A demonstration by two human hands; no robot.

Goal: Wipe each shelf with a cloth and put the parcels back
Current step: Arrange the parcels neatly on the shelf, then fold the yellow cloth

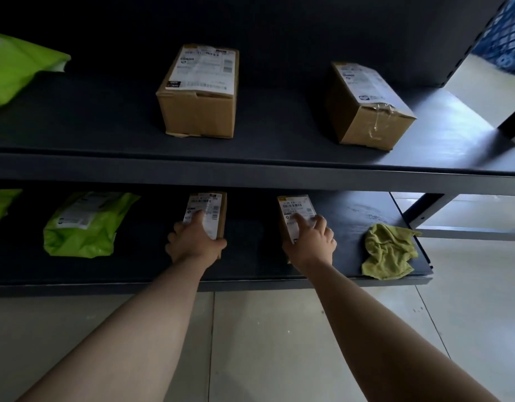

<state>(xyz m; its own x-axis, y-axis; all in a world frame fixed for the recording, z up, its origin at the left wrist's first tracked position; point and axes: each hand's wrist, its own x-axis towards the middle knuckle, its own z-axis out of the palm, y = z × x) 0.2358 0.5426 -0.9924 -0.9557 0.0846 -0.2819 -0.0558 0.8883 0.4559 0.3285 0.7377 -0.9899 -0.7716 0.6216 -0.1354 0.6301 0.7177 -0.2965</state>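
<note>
on the lower shelf (250,269), both hands are out at full reach, each on its own small parcel. the left hand (192,240) grips the near end of the left box (214,206), thumb wrapped round its right edge and fingers over the label. the right hand (311,242) holds the near end of the right box (292,206), fingers curled onto the label, thumb hidden.

both boxes lie flat, long axis running front to back, each straight ahead of the arm that holds it, so either could slide along that line without the arms crossing.

the cloth (388,252) lies crumpled at the right end of the same shelf, near the front edge, apart from the right box and nearer the right hand. left of the left box sits a green bag (88,224), with bare shelf between them.

the upper shelf (105,126) overhangs the hands and would limit any lift. it carries a large box (198,91), a second large box (369,105) and another green bag (12,65).

with the cloth lying idle, these parcels are probably being set back.
</note>
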